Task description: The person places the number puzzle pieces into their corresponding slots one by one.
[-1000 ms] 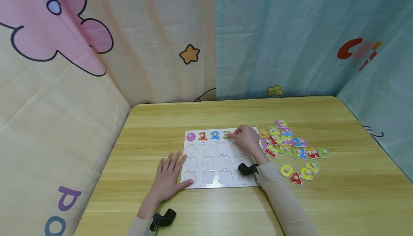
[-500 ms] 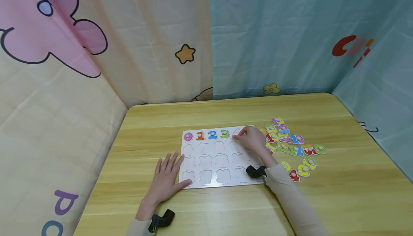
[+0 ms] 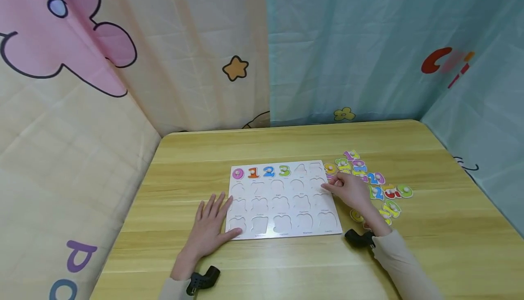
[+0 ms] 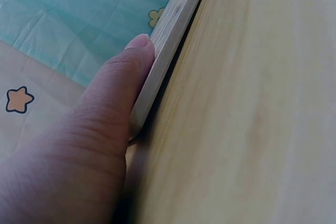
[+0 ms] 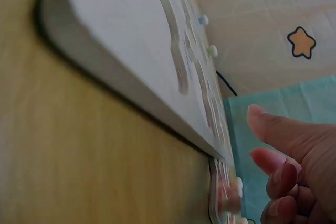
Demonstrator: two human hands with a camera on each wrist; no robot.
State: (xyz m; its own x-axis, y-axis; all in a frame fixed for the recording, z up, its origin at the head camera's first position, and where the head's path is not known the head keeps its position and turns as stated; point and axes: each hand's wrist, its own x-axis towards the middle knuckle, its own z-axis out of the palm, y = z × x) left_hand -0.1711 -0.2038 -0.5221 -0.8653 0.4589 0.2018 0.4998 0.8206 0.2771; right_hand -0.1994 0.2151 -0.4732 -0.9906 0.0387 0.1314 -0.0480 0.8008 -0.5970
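Note:
A white number board (image 3: 270, 190) lies on the table, with the 0 piece (image 3: 238, 173), 1 piece (image 3: 254, 172), 2 piece (image 3: 269, 171) and green 3 piece (image 3: 284, 170) in its top row. The slots to their right and below are bare. My left hand (image 3: 211, 227) lies with fingers spread at the board's left edge. In the left wrist view its thumb (image 4: 118, 77) rests on the board's corner. Over the board's right edge hovers my right hand (image 3: 350, 191). The right wrist view shows its thumb (image 5: 278, 132) apart from the loosely bent fingers, holding nothing.
Loose number pieces with knobs lie right of the board, among them a 20 (image 3: 376, 178), a red and yellow 15 (image 3: 392, 192) and a yellow-green piece (image 3: 393, 208). My right hand and forearm hide some. Curtains (image 3: 352, 45) stand behind the table.
My right hand has let go of the green 3 piece, which sits in its slot, and has moved right and towards me, off the top row. The left hand stays at the board.

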